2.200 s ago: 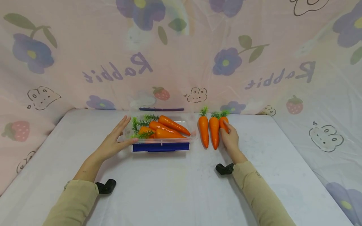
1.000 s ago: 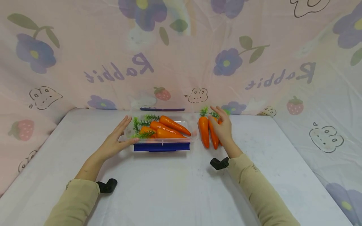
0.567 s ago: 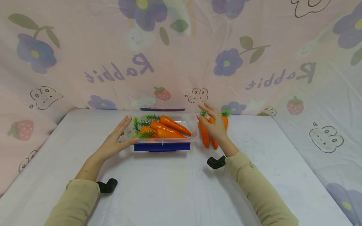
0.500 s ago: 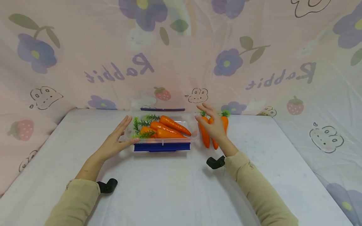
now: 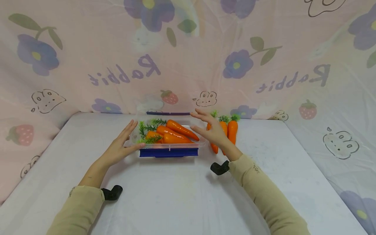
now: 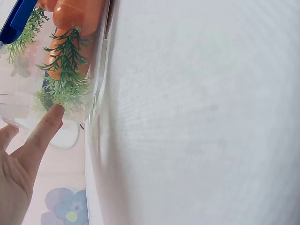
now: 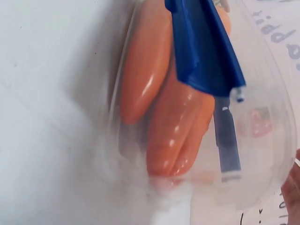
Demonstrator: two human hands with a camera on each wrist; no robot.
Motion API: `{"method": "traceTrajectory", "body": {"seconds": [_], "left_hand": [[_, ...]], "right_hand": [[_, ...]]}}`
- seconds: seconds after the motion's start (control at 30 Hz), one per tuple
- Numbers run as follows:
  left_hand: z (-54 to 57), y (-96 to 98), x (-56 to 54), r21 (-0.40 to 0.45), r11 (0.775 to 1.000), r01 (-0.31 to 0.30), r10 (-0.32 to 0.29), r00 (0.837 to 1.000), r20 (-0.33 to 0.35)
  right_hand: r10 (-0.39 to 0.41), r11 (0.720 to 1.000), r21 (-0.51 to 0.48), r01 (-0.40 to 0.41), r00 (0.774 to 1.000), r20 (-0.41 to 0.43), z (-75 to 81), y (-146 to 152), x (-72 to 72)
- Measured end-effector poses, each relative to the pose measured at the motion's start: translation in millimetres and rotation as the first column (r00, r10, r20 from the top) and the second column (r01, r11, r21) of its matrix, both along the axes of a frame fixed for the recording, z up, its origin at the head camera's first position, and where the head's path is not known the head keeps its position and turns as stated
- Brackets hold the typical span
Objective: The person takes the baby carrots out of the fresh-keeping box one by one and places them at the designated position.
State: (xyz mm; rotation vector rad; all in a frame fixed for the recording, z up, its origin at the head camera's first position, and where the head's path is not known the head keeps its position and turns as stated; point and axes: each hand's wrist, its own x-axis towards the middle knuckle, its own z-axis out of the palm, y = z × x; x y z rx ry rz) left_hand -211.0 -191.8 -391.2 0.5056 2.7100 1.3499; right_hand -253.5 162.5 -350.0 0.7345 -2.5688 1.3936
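Note:
A clear plastic box (image 5: 169, 146) with blue latches (image 5: 168, 152) along its near and far sides stands towards the back of the table. Several orange toy carrots (image 5: 180, 129) with green tops lie inside it. My left hand (image 5: 116, 150) is at the box's left end, fingers straight and thumb at the near left corner. In the left wrist view, a fingertip (image 6: 57, 110) meets the clear wall by the green tops. On the right, my right hand (image 5: 213, 132) has its fingers spread out by the box's right end and holds nothing. It partly covers the loose carrots.
Three loose carrots (image 5: 232, 129) lie side by side on the white table (image 5: 176, 195), right of the box. A patterned cloth (image 5: 188, 65) rises behind the table's back edge. Black wrist-mounted pieces (image 5: 113, 193) stick out from both sleeves.
My right hand let go of the rightmost loose carrot and moved left over the others to the box's right end. The left hand and the box have stayed put.

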Motion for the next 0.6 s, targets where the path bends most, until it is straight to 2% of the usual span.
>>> {"method": "traceTrajectory", "body": {"seconds": [0.23,0.47,0.6], "left_hand": [[0.2,0.4,0.5,0.013,1.0,-0.004,0.004,1.0,0.008],[-0.3,0.5,0.7,0.012,1.0,-0.005,0.005,1.0,0.005],[-0.1,0.7,0.8,0.012,1.0,-0.006,0.006,1.0,0.004]], "right_hand": [[0.083,0.994,0.073,-0.086,0.995,0.048,2.4,-13.4,0.1],[0.181,0.975,0.118,-0.19,0.98,0.086,2.4,-22.8,-1.9],[0.234,0.957,0.161,-0.243,0.97,0.07,2.6,-28.8,-3.5]]}}
